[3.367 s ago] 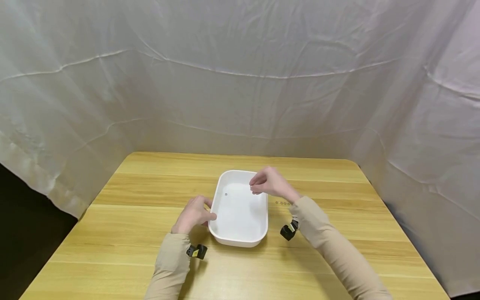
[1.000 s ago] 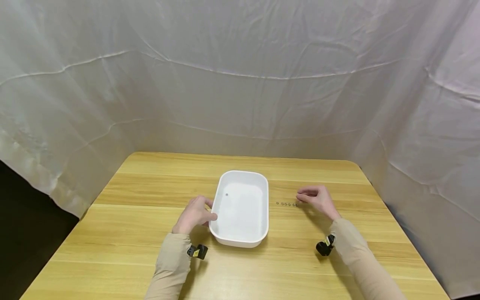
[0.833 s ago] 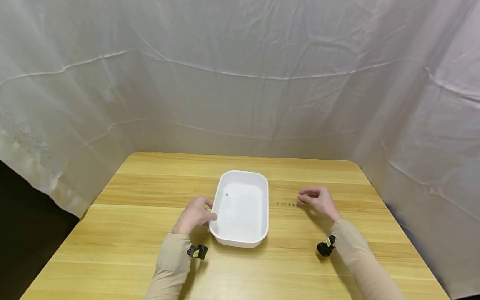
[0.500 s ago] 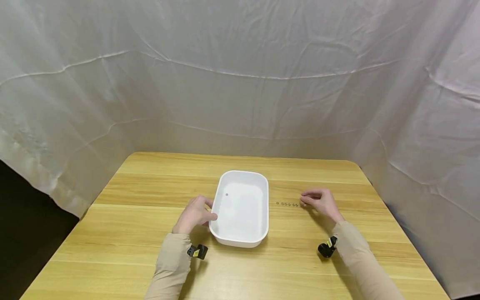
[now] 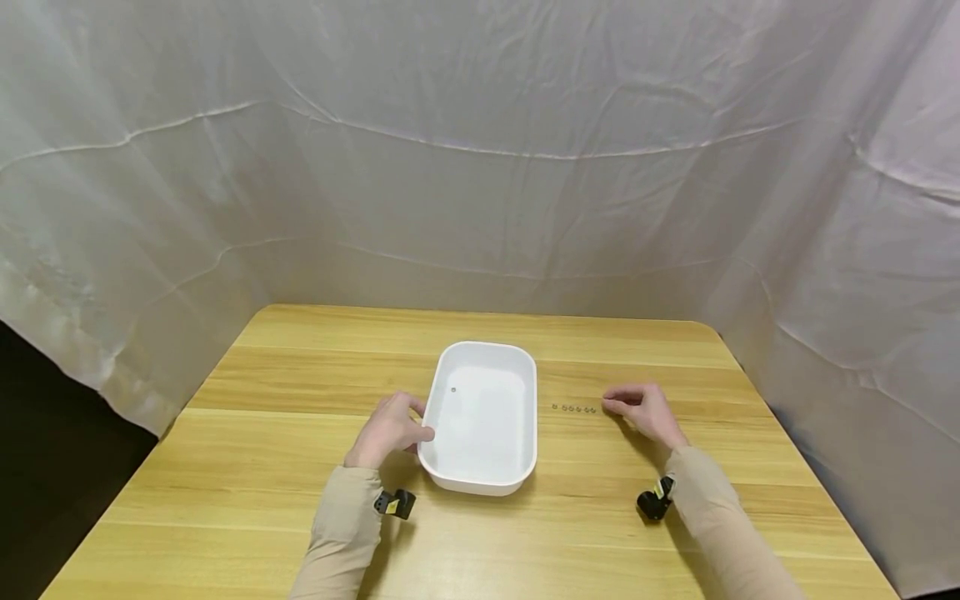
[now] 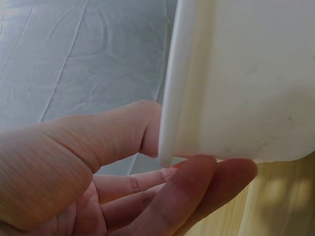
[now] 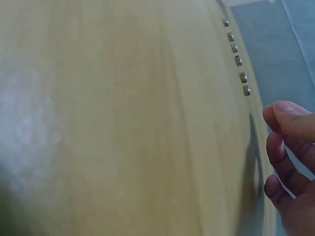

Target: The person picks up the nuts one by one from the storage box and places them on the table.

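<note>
My left hand [image 5: 388, 429] grips the near left side of a white rectangular tray [image 5: 480, 483]. In the left wrist view the thumb lies over the tray's rim [image 6: 170, 98], with fingers beneath. One small metal nut [image 5: 453, 390] lies inside the tray. Right of it, several matching nuts [image 5: 571, 408] stand in a row on the wooden table [image 5: 585, 533]. Low over the table just past the row's right end, my right hand [image 5: 645, 411] pinches with thumb and forefinger; the nut between the tips is hidden by them. In the right wrist view the nuts [image 7: 238, 60] run up from near the fingertips.
A pale curtain [image 5: 480, 208] hangs behind the table and along both sides. Black wrist cameras [image 5: 654, 502] stick out from both sleeves. The tray's right wall lies between its inside and the row of nuts.
My right hand has gone from over the tray to the row's right end. Over the last second it has sunk slightly and edged right. The left hand and tray have stayed put.
</note>
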A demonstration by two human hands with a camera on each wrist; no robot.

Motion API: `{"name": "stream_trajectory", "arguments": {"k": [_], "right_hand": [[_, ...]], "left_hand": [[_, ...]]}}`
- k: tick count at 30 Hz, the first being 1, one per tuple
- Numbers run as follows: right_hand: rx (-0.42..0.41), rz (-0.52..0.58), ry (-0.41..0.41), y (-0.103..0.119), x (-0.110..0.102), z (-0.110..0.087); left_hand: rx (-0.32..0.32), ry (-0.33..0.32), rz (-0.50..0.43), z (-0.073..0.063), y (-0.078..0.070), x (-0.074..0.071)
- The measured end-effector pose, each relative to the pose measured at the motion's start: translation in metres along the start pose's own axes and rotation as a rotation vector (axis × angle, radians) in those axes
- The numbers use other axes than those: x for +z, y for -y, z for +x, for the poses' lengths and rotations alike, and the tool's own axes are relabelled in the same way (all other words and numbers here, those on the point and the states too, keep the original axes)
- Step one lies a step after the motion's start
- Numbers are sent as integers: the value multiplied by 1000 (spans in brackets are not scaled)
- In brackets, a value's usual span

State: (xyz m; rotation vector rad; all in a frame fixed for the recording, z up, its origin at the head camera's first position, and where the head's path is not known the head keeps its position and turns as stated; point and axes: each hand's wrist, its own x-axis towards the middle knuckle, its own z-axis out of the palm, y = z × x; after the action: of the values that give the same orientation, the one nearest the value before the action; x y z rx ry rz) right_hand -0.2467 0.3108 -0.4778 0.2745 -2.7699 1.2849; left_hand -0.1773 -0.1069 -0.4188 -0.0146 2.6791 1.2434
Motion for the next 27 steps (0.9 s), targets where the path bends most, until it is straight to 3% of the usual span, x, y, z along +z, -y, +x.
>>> {"name": "stream_trajectory", "arguments": {"k": [20, 27], "right_hand": [[-59, -90, -2, -5, 8, -1], [-46, -98, -1, -7, 8, 0]], "left_hand": [[5, 0, -24, 0, 0, 1], [10, 0, -22, 0, 0, 1]]}}
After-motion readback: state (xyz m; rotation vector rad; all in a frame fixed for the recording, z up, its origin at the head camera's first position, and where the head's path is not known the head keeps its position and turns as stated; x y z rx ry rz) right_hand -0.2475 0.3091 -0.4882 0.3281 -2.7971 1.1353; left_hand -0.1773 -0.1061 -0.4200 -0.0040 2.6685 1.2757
